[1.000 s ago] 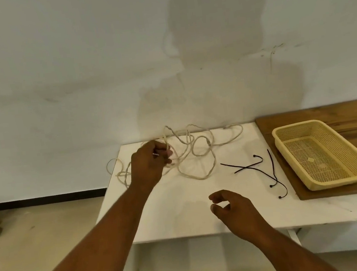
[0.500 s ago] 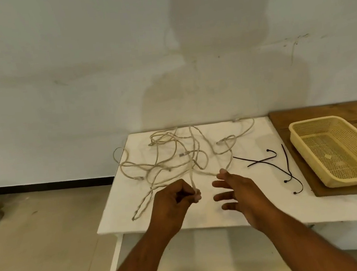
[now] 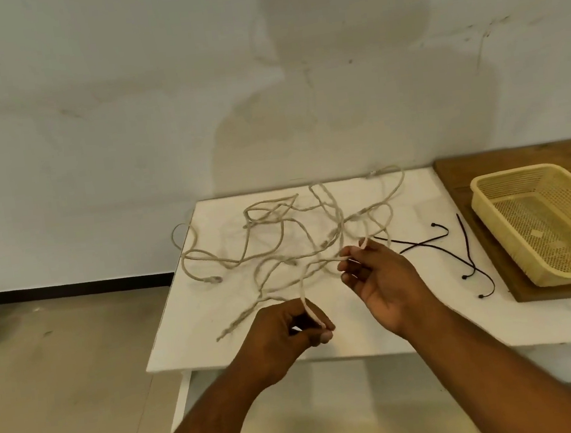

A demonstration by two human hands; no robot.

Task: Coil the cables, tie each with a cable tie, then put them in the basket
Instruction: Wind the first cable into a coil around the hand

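One strand of the cables (image 3: 270,218) tangled on the bench (image 3: 197,326) is pinched by the left hand (image 3: 286,330) and by the right hand (image 3: 383,276), stretched between them, seemingly so coiling can be begun.

- Light even and moderately bright, with a warm yellow-green cast over wall (image 3: 85,96) and surface (image 3: 197,333).
- Broad soft-edged shadow (image 3: 350,80) of the person on the wall, dead ahead: the source sits behind the person.
- Faint, diffuse shading on the surface under the left hand (image 3: 283,334) and right hand (image 3: 384,283).
- White surface keeps its tone; basket (image 3: 487,189) mesh reads clearly.
- Fingertips slightly smeared; the strand at the left hand is blurred, while the cables (image 3: 278,224) farther back are crisper.
- Wide-angle stretch: skirting (image 3: 72,289) and surface edges slant toward the frame borders, and the forearms swell at the bottom.
- Fine detail soft throughout.
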